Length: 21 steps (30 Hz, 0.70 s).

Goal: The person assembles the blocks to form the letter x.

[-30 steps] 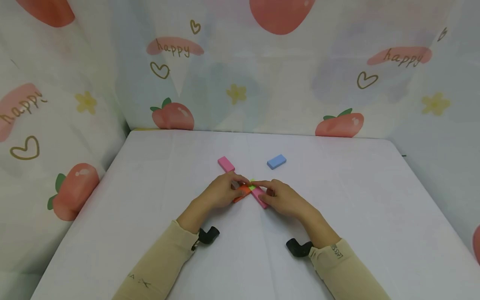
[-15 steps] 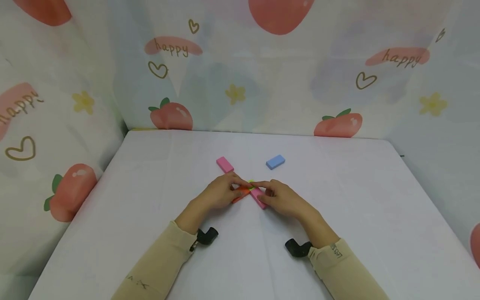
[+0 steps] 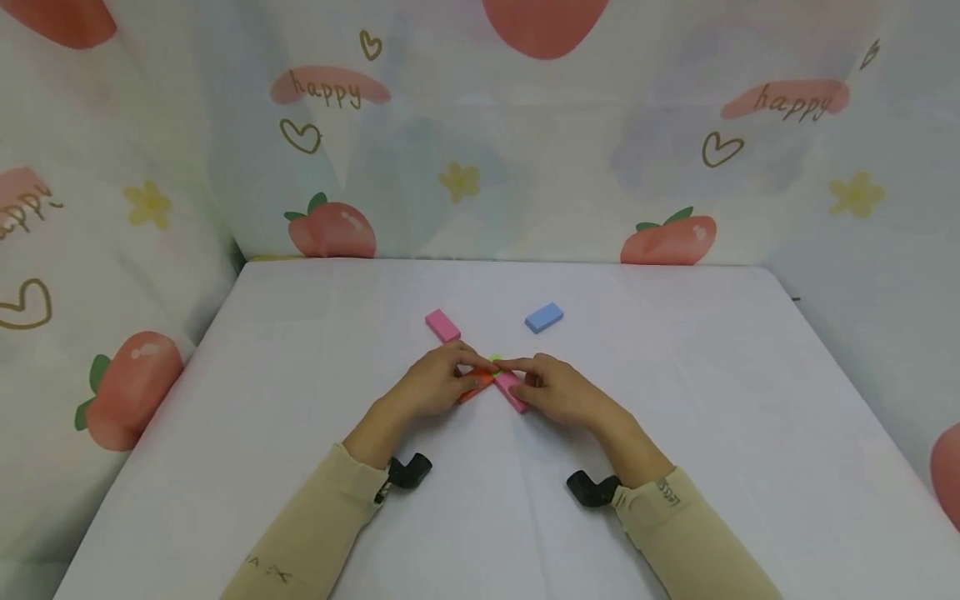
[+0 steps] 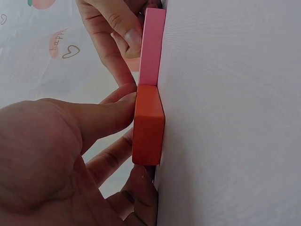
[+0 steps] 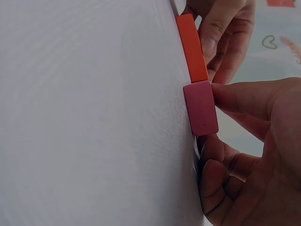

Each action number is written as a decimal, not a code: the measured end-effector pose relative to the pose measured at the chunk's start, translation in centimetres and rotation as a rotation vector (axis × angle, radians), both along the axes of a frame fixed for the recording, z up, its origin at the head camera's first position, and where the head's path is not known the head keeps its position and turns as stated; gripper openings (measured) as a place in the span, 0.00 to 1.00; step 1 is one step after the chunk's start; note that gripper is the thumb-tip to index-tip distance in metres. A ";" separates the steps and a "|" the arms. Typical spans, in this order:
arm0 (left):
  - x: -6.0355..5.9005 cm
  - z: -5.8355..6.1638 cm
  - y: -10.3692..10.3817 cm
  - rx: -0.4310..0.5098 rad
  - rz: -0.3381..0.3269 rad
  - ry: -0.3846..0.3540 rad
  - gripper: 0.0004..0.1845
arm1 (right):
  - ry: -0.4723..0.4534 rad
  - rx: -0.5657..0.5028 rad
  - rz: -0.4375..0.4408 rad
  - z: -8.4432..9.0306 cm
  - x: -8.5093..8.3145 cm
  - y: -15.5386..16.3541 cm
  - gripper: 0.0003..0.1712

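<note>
On the white table (image 3: 675,400) an orange block (image 3: 478,385) and a pink block (image 3: 513,392) lie flat, meeting at an angle. A small yellow-green block (image 3: 495,360) peeks out where they meet. My left hand (image 3: 467,372) pinches the orange block (image 4: 148,125), thumb on its face and fingers curled at its end. My right hand (image 3: 519,372) pinches the pink block (image 5: 201,108) in the same way. Each wrist view shows both blocks end to end: the pink block (image 4: 153,47) beyond the orange, and the orange block (image 5: 192,47) beyond the pink.
A second pink block (image 3: 442,325) lies just beyond my left hand, and a blue block (image 3: 543,317) lies beyond my right. Fabric printed with peaches and "happy" (image 3: 330,87) walls in the table at the back and both sides.
Hands and blocks keep their places on the table. Only the head view has drifted slightly.
</note>
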<state>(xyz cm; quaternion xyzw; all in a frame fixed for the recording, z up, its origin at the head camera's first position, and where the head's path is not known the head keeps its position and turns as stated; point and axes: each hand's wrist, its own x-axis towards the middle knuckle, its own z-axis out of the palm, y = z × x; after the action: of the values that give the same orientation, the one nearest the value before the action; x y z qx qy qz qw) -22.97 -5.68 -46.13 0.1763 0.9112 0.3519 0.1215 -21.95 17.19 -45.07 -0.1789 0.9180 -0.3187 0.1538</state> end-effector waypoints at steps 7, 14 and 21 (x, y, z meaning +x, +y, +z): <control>0.1 0.2 0.1 -0.013 0.013 -0.008 0.13 | -0.012 -0.001 -0.004 0.2 0.0 0.0 0.24; 0.3 0.3 0.2 -0.009 0.032 -0.004 0.12 | 0.005 -0.018 0.005 0.1 0.1 -0.1 0.25; 0.2 0.3 0.2 -0.023 0.022 0.011 0.13 | 0.000 -0.018 -0.001 0.3 0.1 -0.2 0.25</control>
<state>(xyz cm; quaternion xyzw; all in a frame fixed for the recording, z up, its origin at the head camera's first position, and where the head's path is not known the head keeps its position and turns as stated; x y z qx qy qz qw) -22.75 -5.48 -45.85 0.1666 0.9179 0.3415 0.1146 -21.86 17.03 -44.74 -0.1801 0.9153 -0.3268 0.1520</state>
